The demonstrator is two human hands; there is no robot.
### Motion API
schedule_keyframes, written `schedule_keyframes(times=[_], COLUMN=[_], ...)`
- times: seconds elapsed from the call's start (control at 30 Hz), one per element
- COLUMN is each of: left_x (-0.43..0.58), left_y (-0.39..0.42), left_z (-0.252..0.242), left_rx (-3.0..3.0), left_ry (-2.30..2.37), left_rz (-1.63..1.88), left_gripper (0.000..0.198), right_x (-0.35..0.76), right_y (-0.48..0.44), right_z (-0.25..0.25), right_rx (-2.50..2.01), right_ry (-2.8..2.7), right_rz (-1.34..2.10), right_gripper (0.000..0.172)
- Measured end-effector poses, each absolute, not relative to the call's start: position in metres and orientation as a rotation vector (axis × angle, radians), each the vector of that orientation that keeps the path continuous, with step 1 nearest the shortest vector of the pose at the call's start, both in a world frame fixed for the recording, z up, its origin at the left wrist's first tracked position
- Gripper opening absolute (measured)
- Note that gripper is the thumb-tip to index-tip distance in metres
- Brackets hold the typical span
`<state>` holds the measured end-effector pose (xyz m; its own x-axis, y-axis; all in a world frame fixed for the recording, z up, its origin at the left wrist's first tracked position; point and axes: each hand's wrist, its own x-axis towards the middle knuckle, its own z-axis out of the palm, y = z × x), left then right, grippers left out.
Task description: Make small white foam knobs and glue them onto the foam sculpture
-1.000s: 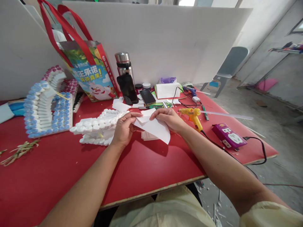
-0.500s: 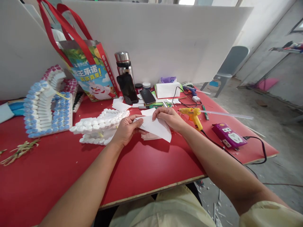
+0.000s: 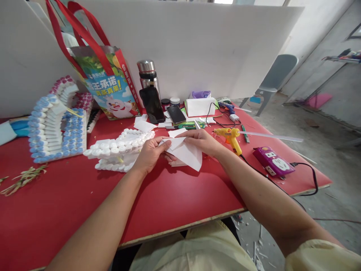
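Observation:
A white sheet of paper (image 3: 187,155) is held between both hands above the red table (image 3: 169,195), its upper edge folded over. My left hand (image 3: 152,152) pinches the sheet's left end, thumb on top. At the upper right edge my right hand (image 3: 201,141) grips the paper, its fingertips partly hidden behind the fold. More white paper (image 3: 177,132) lies behind and under the sheet. Just left of my left hand rests a white model built of rounded cotton-like tips (image 3: 113,146).
A yellow glue gun (image 3: 231,139) with a long glue stick and a purple power socket (image 3: 273,162) lie at right, cords trailing. Behind stand a steel flask (image 3: 148,73), phones (image 3: 152,104) and a printed bag (image 3: 109,86). A blue-and-white model (image 3: 56,130) stands left.
The paper's upper part has been folded over toward me. My right hand has shifted slightly along the top edge, and the left hand keeps its pinch.

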<state>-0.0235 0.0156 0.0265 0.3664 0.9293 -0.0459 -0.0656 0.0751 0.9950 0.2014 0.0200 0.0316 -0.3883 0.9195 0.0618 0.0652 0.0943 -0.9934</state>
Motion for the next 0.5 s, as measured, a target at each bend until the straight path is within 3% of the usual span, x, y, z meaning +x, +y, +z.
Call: schedule_keyframes(times=[0.3, 0.5], left_x=[-0.0221, -0.0180], left_y=[0.0109, 0.0070], left_z=[0.0290, 0.0308], left_rx=[1.332, 1.389], left_ry=[0.940, 0.961], left_rz=[1.022, 1.038], left_gripper=[0.028, 0.024], right_x=[0.2015, 0.1985], right_y=[0.0188, 0.0176], right_z=[0.0325, 0.0311], right_rx=[-0.910, -1.078], right_ry=[-1.403, -1.500], right_rz=[1.562, 1.412], right_gripper=[0.032, 0.036])
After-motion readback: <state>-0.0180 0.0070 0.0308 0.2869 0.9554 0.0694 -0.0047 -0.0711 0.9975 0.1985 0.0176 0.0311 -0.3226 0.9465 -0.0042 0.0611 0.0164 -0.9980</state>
